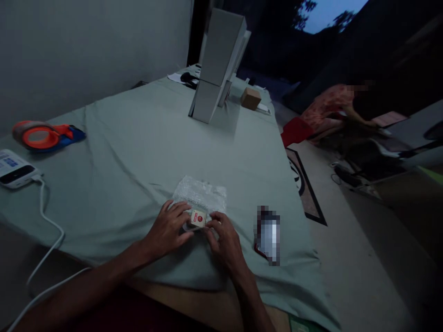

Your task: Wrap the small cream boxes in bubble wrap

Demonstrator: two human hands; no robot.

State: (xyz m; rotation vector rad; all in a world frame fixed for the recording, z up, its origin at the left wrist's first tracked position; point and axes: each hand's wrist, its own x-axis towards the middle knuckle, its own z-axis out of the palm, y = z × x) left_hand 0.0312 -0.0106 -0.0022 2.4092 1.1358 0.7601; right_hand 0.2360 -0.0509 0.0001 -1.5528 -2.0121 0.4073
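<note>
A small pale box (198,219) with a red printed mark lies at the near edge of a sheet of bubble wrap (204,193) on the cloth-covered table. From the left, my left hand (169,227) presses its fingertips to the box's side, with other fingers resting over the wrap and the thumb lower down. My right hand (224,235) has curled fingers against the box's right side. Between them, both hands hold the box low over the table. Its underside is hidden.
An orange and blue tape dispenser (48,136) and a white device (17,168) with a cable are at left. A pixelated phone-like object (268,236) lies at right. Tall white boxes (216,60) and a brown carton (250,98) stand farther back. Another person (328,110) sits at far right.
</note>
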